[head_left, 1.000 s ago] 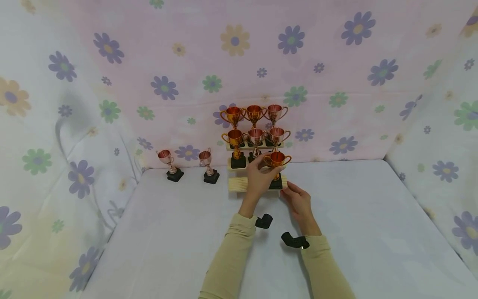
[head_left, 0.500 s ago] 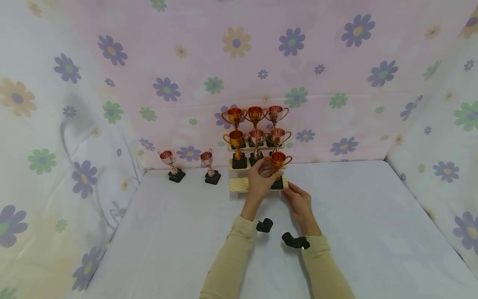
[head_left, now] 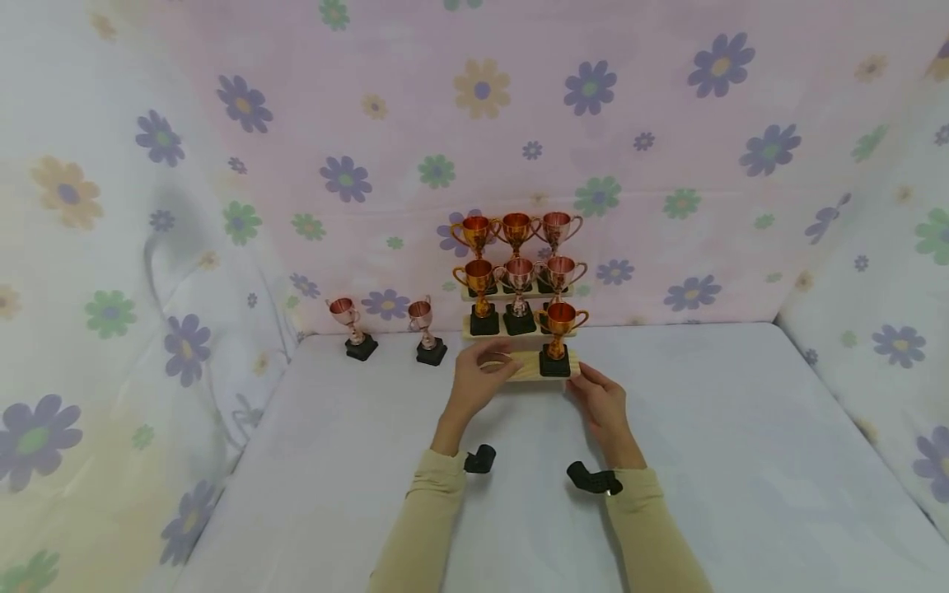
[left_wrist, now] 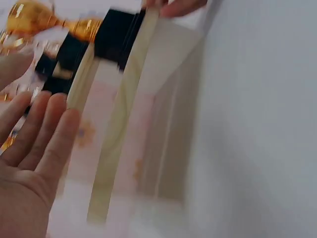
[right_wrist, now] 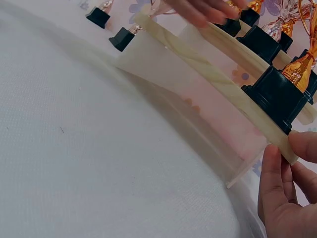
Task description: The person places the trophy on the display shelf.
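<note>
A gold trophy cup (head_left: 557, 349) with a black base stands upright at the right end of the front board of a three-step wooden display shelf (head_left: 530, 367). My left hand (head_left: 474, 382) is held over the left part of that front board with nothing in it. Its fingers (left_wrist: 42, 126) look loosely extended in the left wrist view, apart from the trophies. At the right end of the front board, my right hand (head_left: 604, 405) pinches the wood, thumb above and fingers below, beside the trophy's black base (right_wrist: 277, 96).
On the middle step are a gold trophy (head_left: 482, 288) and two pink-copper ones; the top step bears three more trophies (head_left: 516, 231). Two pink-copper trophies (head_left: 353, 325) (head_left: 426, 328) stand on the white table (head_left: 356, 461) to the left. A flowered cloth (head_left: 400, 123) hangs behind.
My left hand has let go of the gold trophy on the front board and moved left. My right hand stays at the board's right end. The head view has shifted slightly.
</note>
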The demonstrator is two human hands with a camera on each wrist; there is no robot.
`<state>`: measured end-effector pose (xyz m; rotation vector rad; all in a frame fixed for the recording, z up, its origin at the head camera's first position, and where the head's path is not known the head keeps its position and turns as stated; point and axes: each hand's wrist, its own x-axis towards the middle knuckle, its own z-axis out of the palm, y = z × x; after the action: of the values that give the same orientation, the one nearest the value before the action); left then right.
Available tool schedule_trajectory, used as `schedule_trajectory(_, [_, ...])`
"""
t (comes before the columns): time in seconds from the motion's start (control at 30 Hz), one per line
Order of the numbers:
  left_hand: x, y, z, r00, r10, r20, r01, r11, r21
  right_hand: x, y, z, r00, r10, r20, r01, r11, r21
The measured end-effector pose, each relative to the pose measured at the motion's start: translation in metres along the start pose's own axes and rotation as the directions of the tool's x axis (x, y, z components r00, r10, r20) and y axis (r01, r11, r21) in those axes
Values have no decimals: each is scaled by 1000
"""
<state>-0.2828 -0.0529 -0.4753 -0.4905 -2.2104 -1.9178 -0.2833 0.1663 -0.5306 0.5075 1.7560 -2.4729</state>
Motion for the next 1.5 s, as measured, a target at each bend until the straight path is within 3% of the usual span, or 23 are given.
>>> schedule_trajectory(0.1, [-7, -4, -27, 1000, -31, 3, 31, 999, 42, 0, -2, -1, 1000, 2, 3, -2, 1000, 10])
schedule_trajectory(0.17, [-10, -11, -45, 997, -39, -64, 45, 996, 81, 0, -2, -1, 1000, 2, 3, -2, 1000, 15])
schedule_trajectory(0.23, [-11, -20, -63, 984, -24, -179, 45, 993, 112, 0, -2, -1, 1000, 1, 3, -1, 1000, 15])
schedule_trajectory(0.33, [-11, -27, -86, 926, 12, -377, 29, 994, 104, -1, -2, 0, 1000, -3, 4, 3, 1000, 5])
schedule_trajectory(0.43, [-8, -27, -103, 859, 45, -510, -4, 997, 81, -2, -2, 1, 1000, -3, 1, 3, 1000, -4])
schedule_trajectory(0.5, [-6, -22, -110, 835, 44, -549, -8, 998, 69, -1, -2, 1, 1000, 1, 0, -1, 1000, -2])
schedule_trajectory(0.53, [-3, -23, -112, 830, 36, -556, 2, 998, 68, -1, -2, 0, 1000, 6, -3, -6, 1000, 1])
schedule_trajectory(0.6, [3, -24, -115, 829, 8, -560, 41, 996, 74, 0, -2, -1, 1000, 10, -5, -10, 1000, 4])
schedule_trajectory(0.8, [24, -40, -115, 860, -65, -506, 120, 990, 78, 1, -2, -3, 1000, 0, 0, 0, 1000, 20])
schedule_trajectory(0.9, [31, -42, -110, 862, -86, -500, 143, 987, 77, 1, -1, -2, 1000, -6, -1, 6, 1000, 15])
schedule_trajectory(1.0, [38, -44, -106, 841, -78, -535, 128, 990, 57, 2, 0, -2, 1000, -10, -6, 11, 1000, 10])
schedule_trajectory(1.23, [47, -51, -100, 768, -32, -639, 98, 993, 68, 1, 2, 1, 1000, -25, 3, 25, 1000, 7])
schedule_trajectory(1.37, [47, -53, -97, 745, -18, -667, 86, 994, 68, 2, 1, 1, 1000, -18, -2, 17, 1000, -8])
schedule_trajectory(1.5, [45, -50, -95, 733, 2, -681, 26, 999, 31, 3, 1, -1, 1000, -15, -7, 15, 1000, -13])
